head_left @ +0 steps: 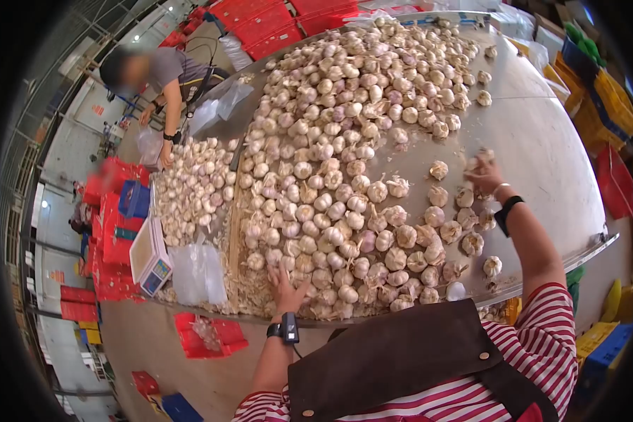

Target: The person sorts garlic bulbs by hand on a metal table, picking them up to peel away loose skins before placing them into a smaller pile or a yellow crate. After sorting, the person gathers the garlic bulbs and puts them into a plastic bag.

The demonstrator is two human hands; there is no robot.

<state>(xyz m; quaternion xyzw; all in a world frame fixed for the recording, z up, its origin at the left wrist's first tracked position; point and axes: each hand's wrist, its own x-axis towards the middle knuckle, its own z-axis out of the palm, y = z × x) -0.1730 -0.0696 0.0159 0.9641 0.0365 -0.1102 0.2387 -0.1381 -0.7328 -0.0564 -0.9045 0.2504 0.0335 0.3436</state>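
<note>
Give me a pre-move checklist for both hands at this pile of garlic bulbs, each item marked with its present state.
1. Left hand rests flat on the pale papery garlic bulbs at the near edge: ok.
2. Right hand reaches a few loose bulbs on the bare part of the grey metal table: ok.
3. Whether the right hand grips a bulb: cannot tell.
4. Stray bulb lies close to the table's near rim: not ok.
5. Co-worker's hand is at the smaller heap, apart from both hands: ok.
</note>
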